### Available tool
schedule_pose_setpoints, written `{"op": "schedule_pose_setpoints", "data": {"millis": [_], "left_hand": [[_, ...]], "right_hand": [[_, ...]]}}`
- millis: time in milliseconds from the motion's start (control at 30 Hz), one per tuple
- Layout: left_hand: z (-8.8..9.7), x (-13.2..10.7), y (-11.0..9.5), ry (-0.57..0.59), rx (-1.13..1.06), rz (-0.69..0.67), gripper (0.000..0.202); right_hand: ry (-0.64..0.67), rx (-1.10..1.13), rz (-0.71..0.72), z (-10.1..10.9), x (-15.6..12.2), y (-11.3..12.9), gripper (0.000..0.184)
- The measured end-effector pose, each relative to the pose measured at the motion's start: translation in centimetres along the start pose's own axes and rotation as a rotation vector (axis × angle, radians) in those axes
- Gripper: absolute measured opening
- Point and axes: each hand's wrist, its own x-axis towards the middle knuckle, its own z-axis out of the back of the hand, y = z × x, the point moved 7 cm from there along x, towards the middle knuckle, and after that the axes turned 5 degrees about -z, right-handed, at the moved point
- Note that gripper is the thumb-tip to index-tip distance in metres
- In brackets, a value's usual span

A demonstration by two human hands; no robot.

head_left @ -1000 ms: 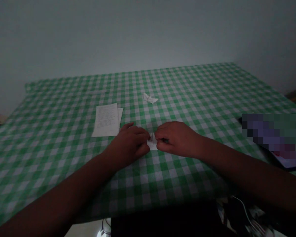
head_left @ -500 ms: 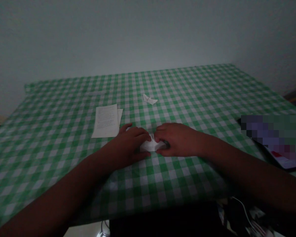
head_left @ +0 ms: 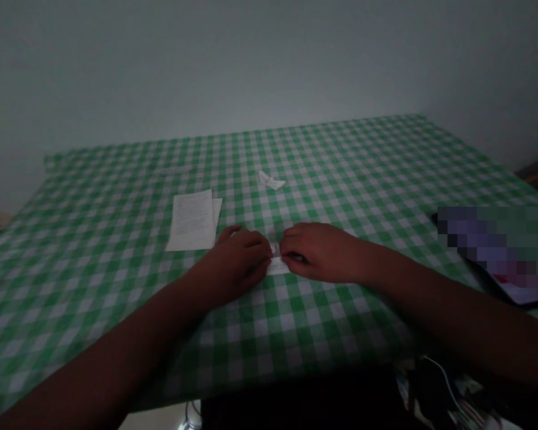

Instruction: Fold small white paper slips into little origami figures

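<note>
A small piece of white paper (head_left: 278, 266) is pinched between my left hand (head_left: 238, 260) and my right hand (head_left: 318, 253), low on the cloth in the middle of the view. Its fingers-covered part is hidden, and only a narrow strip and a thin upright fold show. Both hands rest on the green-and-white gingham tablecloth (head_left: 116, 251). Farther up the cloth lies a small folded paper shape (head_left: 271, 180), apart from both hands. To the left of my left hand sit printed paper sheets (head_left: 190, 221), close to its fingertips but not touching them.
A pixelated, blurred object (head_left: 493, 251) lies at the right of the table over a dark flat edge. Dark items and a white cable (head_left: 439, 379) sit below the near table edge. A pale wall stands behind the table.
The white paper between my hands looks narrower than half a second ago, with less of it showing. My fingers have closed in around it.
</note>
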Motion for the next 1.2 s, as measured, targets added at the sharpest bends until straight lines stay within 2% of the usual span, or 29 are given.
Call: {"op": "schedule_pose_setpoints", "data": {"millis": [300, 533, 867, 1067, 1200], "left_hand": [[-0.2, 0.4, 0.4, -0.112, 0.042, 0.106, 0.01], [-0.4, 0.5, 0.8, -0.129, 0.092, 0.146, 0.009], [-0.5, 0.8, 0.9, -0.132, 0.024, 0.108, 0.007], [-0.2, 0.8, 1.0, -0.167, -0.088, 0.086, 0.022], [-0.2, 0.6, 1.1, -0.144, -0.047, 0.066, 0.024]], "right_hand": [[-0.124, -0.118, -0.076, -0.7, 0.4, -0.6, 0.021], [-0.199, -0.139, -0.124, -0.8, 0.8, -1.1, 0.023], [-0.216, -0.157, -0.162, -0.9, 1.0, -1.4, 0.021], [-0.23, -0.166, -0.229, -0.9, 1.2, -1.8, 0.024], [-0.27, -0.153, -0.261, -0.9, 1.2, -1.9, 0.032]]}}
